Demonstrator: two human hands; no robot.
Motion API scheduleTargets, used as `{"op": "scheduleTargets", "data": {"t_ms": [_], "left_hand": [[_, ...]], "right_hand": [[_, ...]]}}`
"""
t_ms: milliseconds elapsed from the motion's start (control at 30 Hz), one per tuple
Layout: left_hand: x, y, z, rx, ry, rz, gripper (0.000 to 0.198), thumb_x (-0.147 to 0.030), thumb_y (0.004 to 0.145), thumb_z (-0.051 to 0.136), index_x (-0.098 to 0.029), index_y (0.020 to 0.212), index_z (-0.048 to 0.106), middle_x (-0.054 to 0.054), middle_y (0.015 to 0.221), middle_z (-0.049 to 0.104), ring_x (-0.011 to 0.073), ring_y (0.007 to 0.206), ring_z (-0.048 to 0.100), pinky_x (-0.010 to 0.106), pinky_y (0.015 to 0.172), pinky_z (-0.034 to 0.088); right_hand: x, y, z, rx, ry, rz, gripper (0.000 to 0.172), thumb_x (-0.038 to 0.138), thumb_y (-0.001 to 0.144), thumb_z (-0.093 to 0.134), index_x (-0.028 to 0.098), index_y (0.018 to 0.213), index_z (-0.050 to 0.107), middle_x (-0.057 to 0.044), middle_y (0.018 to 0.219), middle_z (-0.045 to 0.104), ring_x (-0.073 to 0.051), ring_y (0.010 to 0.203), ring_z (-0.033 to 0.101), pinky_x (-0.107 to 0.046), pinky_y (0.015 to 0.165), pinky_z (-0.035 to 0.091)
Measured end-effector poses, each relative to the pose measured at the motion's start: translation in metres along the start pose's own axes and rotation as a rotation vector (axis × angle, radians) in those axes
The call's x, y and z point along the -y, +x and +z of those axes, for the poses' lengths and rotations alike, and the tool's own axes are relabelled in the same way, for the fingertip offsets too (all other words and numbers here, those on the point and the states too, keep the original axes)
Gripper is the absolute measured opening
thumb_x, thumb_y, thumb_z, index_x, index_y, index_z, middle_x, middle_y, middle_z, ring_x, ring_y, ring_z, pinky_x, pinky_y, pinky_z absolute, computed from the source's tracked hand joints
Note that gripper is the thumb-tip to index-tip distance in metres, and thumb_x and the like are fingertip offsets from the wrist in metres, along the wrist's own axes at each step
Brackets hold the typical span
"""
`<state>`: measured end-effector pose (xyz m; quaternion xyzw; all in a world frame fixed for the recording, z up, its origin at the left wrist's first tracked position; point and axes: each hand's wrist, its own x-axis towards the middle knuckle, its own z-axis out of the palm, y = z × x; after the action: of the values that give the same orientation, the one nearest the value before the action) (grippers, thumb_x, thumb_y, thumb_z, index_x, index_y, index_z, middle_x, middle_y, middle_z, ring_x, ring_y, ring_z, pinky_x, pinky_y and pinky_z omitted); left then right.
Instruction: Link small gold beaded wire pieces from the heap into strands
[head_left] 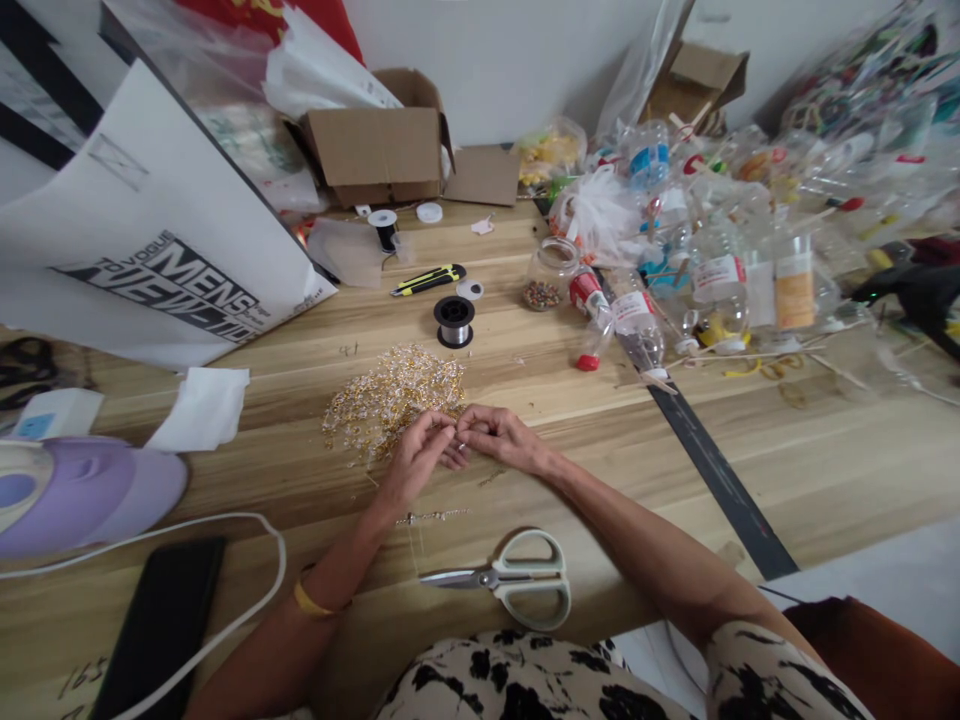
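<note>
My left hand (420, 452) and my right hand (499, 438) meet fingertip to fingertip over the wooden table, both pinched closed. What sits between the fingers is too small to make out. Just beyond them spreads a loose pile of gold and clear beads (390, 395). A short beaded strand (435, 516) with thin thread lies on the wood below my left hand. Nearer my body rest scissors (517, 578) with pale handles, blades pointing left. Behind the pile stands a black spool of fine wire (454, 322).
A yellow-black utility knife (429, 280) lies behind the spool. Plastic bottles (637, 320) and a jar of beads (551, 272) crowd the right. On the left are a white bag (165, 250), a purple appliance (90, 490) with a white cord, and a black phone (161, 630).
</note>
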<state>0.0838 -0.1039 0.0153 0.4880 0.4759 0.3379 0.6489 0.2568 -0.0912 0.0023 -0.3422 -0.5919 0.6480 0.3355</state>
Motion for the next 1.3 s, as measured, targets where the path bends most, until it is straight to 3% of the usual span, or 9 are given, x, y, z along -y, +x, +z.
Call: {"op": "scheduleTargets", "data": {"t_ms": [100,233,667,1300], "left_hand": [[-0.0001,0.0017,-0.0016,0.017,-0.002,-0.008,0.03,-0.034,0.072,0.07,-0.015,0.087,0.053,-0.001,0.068,0.066,0.0124,0.057,0.065,0.025,0.057,0.053],[0.0027,0.0042,-0.0025,0.036,0.024,-0.022,0.032,-0.028,0.064,0.076,-0.015,0.084,0.054,-0.001,0.067,0.067,0.0117,0.056,0.064,0.024,0.057,0.053],[0.0008,0.0021,-0.0012,0.017,0.048,0.027,0.025,-0.037,0.072,0.07,-0.015,0.078,0.063,0.0,0.063,0.066,0.0121,0.053,0.062,0.023,0.052,0.051],[-0.0003,0.0006,-0.0019,0.058,0.11,0.034,0.028,-0.043,0.076,0.065,-0.015,0.074,0.061,0.0,0.057,0.063,0.0105,0.048,0.057,0.021,0.048,0.047]], "right_hand": [[0.001,-0.0003,0.0002,0.003,0.021,-0.011,0.034,0.048,0.085,0.059,0.014,0.086,0.053,0.003,0.064,0.053,-0.008,0.054,0.042,-0.02,0.051,0.029],[0.0023,-0.0011,0.0,-0.014,-0.005,-0.018,0.032,0.046,0.086,0.059,0.014,0.085,0.053,0.007,0.055,0.042,-0.006,0.047,0.031,-0.02,0.046,0.021],[0.0074,-0.0016,0.0002,-0.021,-0.001,-0.006,0.03,0.045,0.089,0.054,0.015,0.086,0.05,0.008,0.055,0.039,-0.006,0.046,0.029,-0.02,0.046,0.022],[0.006,-0.0002,-0.0003,-0.023,-0.064,-0.04,0.032,0.047,0.089,0.053,0.016,0.084,0.05,0.007,0.058,0.039,-0.007,0.051,0.032,-0.02,0.049,0.026]]}}
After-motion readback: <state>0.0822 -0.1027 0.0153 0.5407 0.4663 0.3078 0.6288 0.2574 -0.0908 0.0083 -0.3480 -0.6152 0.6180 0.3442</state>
